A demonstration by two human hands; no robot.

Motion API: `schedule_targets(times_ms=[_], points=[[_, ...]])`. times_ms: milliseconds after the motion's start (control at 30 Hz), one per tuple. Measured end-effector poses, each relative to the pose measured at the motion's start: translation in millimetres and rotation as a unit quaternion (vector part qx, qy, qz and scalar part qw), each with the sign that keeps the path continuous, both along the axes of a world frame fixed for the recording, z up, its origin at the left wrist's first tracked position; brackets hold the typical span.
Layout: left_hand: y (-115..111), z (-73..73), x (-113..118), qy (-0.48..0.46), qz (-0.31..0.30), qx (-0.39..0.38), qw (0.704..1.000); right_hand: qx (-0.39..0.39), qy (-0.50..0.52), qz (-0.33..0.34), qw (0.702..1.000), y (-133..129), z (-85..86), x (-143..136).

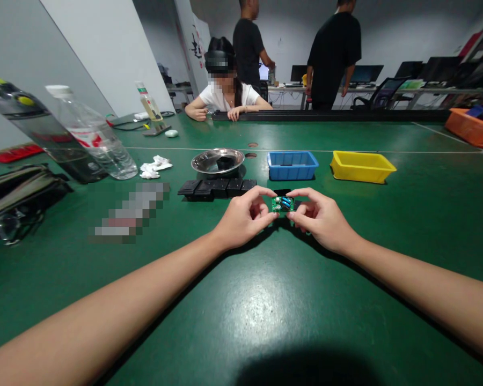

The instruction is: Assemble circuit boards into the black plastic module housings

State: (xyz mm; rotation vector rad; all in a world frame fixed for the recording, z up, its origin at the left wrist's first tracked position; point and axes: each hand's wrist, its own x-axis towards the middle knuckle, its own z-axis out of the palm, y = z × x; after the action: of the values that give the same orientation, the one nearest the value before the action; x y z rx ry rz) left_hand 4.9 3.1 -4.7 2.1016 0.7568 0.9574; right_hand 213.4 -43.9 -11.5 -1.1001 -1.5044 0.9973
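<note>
A small green circuit board with blue and silvery parts is held up between my two hands. My left hand pinches its left edge between thumb and forefinger. At the right edge, the thumb and forefinger of my right hand grip it the same way. Behind my left hand lies a row of black plastic pieces. A round metal dish with a black item in it stands behind that row. Beyond the board are a blue bin and, further right, a yellow bin.
On the green table, bottles, crumpled tissue and a dark bag are at the left. An orange basket sits at the far right. A person leans on the far edge; two people stand behind.
</note>
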Motion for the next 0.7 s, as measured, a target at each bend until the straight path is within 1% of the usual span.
schedule_targets(times_ms=[433, 500, 533, 567, 633, 700], points=[[-0.1, -0.6, 0.0, 0.008, -0.007, 0.014, 1.0, -0.005, -0.01, -0.005, 1.0, 0.0, -1.1, 0.7], [-2.0, -0.2, 0.4, 0.024, -0.005, 0.033, 0.999, -0.002, -0.022, -0.012, 1.0, 0.3, -1.3, 1.0], [-2.8, 1.0, 0.2, 0.036, 0.002, 0.056, 0.998, -0.001, -0.028, -0.015, 1.0, 0.5, -1.2, 1.1], [-3.1, 3.2, -0.4, 0.049, 0.018, 0.089, 0.995, -0.001, -0.031, -0.019, 0.999, 0.6, -1.1, 1.2], [-0.8, 11.2, -4.6, 0.071, 0.086, 0.17, 0.979, -0.005, -0.024, -0.027, 0.999, 0.9, -0.6, 1.4], [7.2, 23.5, -15.2, 0.086, 0.207, 0.236, 0.946, -0.01, -0.005, -0.036, 0.999, 0.9, 0.0, 1.5]])
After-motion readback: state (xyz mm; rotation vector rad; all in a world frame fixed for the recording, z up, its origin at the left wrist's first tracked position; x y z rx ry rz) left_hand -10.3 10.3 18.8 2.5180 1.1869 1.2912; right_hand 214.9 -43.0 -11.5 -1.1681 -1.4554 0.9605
